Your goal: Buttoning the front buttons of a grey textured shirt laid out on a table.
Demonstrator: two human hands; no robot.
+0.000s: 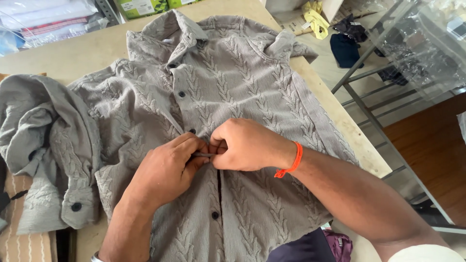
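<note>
Hands [208,157] pinching shirt [252,77] placket

One view only, worn on the head, looking steeply down and forward over the tabletop [73,53] from its near edge. Close in: both forearms entering from the bottom of the frame, left hand [167,170] and right hand [247,145] near the centre, the grey shirt [233,87] filling most of the picture. Tilted slightly (far tabletop edge running slantwise), taking in a strip of floor and a metal rack [374,121] at right. No second view for overlap.
</note>
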